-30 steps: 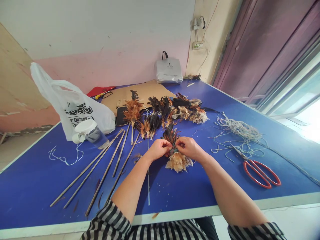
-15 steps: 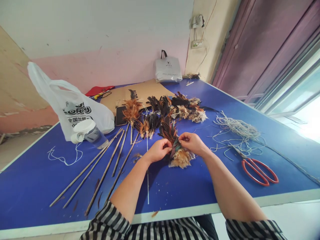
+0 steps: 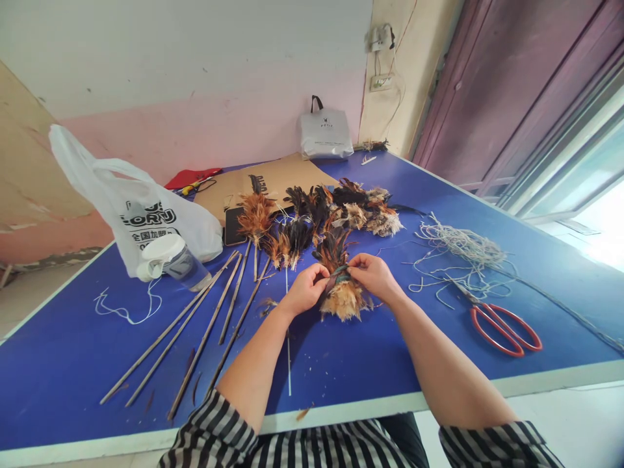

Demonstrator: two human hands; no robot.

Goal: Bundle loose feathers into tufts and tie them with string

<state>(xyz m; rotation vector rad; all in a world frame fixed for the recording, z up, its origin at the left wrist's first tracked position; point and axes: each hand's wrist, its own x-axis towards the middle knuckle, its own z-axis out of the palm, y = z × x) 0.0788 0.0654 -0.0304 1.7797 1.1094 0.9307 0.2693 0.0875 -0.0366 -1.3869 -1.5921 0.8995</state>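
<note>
In front of me a feather bundle (image 3: 344, 301) lies on the blue table, with dark feathers pointing away and fluffy tan ends towards me. A dark greenish strip (image 3: 340, 275) crosses its middle; whether it is cord or cloth I cannot tell. My left hand (image 3: 306, 290) pinches at the strip on the bundle's left side. On the right side my right hand (image 3: 374, 275) is closed on the strip too, thumb against forefinger. Just beyond the hands lie more feather bundles, dark ones (image 3: 298, 238) and a reddish-brown one (image 3: 255, 216).
Several thin sticks (image 3: 209, 335) lie to the left, near a plastic cup (image 3: 178, 262) and a white plastic bag (image 3: 146, 211). Tangled string (image 3: 463, 247) and red-handled scissors (image 3: 507, 330) are on the right. At the back are cardboard (image 3: 287, 170), a phone (image 3: 234, 225) and a silver bag (image 3: 325, 135).
The feather bundle has turned and shifted slightly left, its tan end now pointing more straight towards me. Both hands have moved slightly away from me, and the strip now runs more level across it.
</note>
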